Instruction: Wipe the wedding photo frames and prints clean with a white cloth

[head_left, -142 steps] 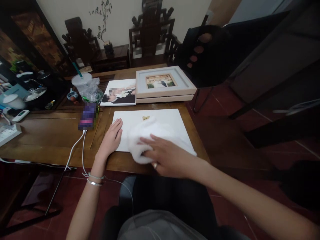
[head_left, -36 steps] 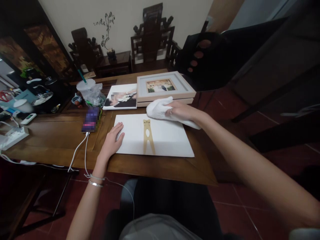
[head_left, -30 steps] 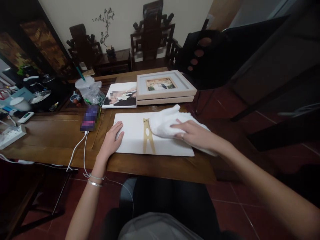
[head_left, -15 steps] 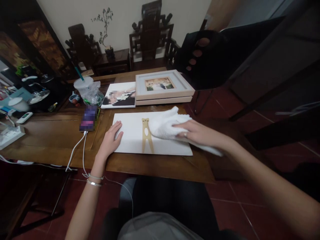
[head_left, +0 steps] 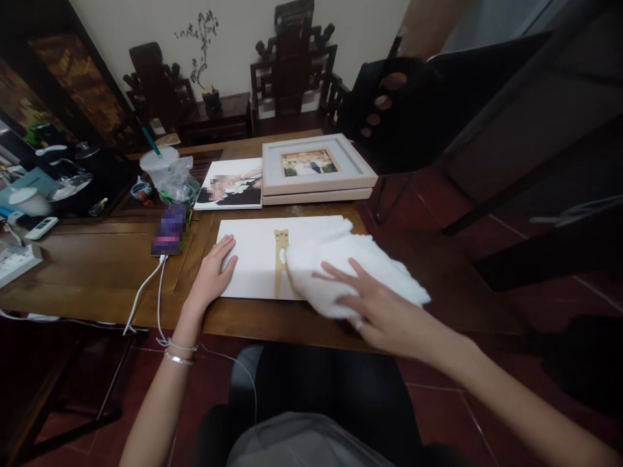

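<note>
A white board (head_left: 250, 256) with a tan clothespin-shaped strip (head_left: 280, 263) lies flat on the wooden table (head_left: 97, 266) in front of me. My left hand (head_left: 211, 279) rests flat on the board's left edge, fingers stretched out. My right hand (head_left: 374, 308) presses a white cloth (head_left: 350, 263) onto the board's right near part, fingers spread over the cloth. The cloth hides the board's right side.
Behind the board lie a stacked pale picture frame (head_left: 316, 167) and a photo print (head_left: 228, 185). A phone (head_left: 168, 230) with a white cable (head_left: 146, 292), a bagged plastic cup (head_left: 168, 172) and a power strip (head_left: 14, 259) sit to the left. Dark chairs stand beyond the table.
My right hand has dragged the cloth from the board's far right corner toward me, down to its near right part. My left hand has stayed on the board's left edge.
</note>
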